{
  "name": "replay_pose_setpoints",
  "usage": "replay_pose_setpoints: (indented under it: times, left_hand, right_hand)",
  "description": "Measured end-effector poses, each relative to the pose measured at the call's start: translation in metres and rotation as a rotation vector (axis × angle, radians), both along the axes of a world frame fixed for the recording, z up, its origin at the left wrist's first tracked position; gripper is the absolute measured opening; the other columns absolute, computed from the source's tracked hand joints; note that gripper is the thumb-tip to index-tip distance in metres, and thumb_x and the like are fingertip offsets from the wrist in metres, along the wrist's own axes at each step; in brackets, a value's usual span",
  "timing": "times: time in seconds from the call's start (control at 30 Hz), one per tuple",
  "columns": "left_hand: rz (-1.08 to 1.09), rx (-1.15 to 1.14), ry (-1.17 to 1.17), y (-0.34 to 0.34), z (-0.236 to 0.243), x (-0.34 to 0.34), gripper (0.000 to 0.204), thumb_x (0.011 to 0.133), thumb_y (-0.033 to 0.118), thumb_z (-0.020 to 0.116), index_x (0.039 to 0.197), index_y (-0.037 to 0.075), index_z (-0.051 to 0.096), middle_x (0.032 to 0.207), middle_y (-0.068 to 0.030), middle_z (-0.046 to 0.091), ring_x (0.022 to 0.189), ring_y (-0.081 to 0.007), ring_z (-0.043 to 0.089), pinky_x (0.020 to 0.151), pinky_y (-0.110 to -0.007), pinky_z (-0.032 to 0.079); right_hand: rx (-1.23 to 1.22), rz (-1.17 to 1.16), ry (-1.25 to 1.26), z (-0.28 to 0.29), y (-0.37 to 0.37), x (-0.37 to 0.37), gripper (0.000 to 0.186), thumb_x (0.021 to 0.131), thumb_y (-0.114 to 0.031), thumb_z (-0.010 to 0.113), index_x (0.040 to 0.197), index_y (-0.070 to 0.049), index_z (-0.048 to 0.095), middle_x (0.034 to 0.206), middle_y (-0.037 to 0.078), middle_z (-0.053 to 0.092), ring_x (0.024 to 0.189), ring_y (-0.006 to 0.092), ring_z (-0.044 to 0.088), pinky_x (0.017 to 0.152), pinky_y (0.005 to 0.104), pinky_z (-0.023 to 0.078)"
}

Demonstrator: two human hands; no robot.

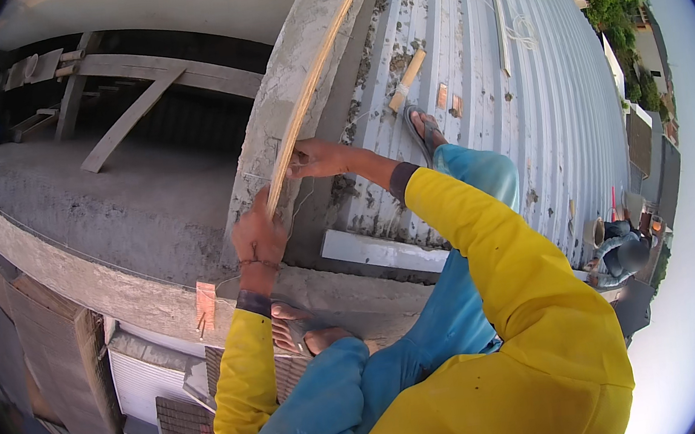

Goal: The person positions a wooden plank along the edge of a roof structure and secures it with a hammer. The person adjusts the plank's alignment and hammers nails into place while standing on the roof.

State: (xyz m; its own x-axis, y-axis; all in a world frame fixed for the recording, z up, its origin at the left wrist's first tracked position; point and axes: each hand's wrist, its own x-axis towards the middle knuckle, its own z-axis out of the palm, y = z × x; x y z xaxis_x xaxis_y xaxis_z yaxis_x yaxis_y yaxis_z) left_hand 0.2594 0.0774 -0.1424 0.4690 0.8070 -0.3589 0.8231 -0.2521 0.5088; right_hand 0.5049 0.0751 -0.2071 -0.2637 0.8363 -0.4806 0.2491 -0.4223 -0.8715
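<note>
Both hands are gripping a thin wooden batten (311,84) lying along the concrete wall top (282,96), the left hand (257,237) closing on its near end, the right hand (317,159) just above.

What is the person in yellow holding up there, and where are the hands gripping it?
A long thin wooden board, set on edge along the concrete wall. Both hands grip its near end: left hand lowest, right hand just above.
</note>
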Motion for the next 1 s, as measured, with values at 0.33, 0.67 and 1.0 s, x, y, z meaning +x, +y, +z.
replay_pose_setpoints:
  times: [0.33,0.67,1.0]
  left_hand:
    - [0.042,-0.007,0.011,0.022,0.001,-0.018,0.036,0.089,0.017,0.069,0.125,0.014,0.066,0.086,-0.0243,0.073,0.084,-0.0475,0.071,0.075,-0.056,0.057]
    - [0.05,-0.012,0.032,0.01,0.003,-0.008,0.039,0.09,0.019,0.069,0.129,0.014,0.063,0.089,-0.0226,0.074,0.084,-0.0448,0.072,0.075,-0.054,0.058]
    - [0.049,0.02,0.065,-0.004,-0.003,-0.002,0.044,0.089,0.018,0.07,0.132,0.013,0.062,0.089,-0.0206,0.075,0.081,-0.043,0.073,0.074,-0.054,0.058]
  right_hand:
    - [0.217,-0.043,-0.536,-0.003,0.009,-0.035,0.081,0.085,-0.08,0.063,0.092,0.0,0.067,0.082,0.017,0.069,0.083,0.0365,0.071,0.076,0.0467,0.055]
    - [0.005,-0.108,-0.564,0.017,-0.012,-0.037,0.079,0.092,-0.073,0.063,0.08,0.004,0.067,0.077,0.023,0.067,0.08,0.0413,0.07,0.073,0.0482,0.055]
    - [-0.192,-0.458,-0.349,-0.055,-0.096,-0.026,0.039,0.109,-0.035,0.047,0.105,0.002,0.059,0.081,0.013,0.063,0.068,0.0239,0.065,0.064,0.0416,0.053]
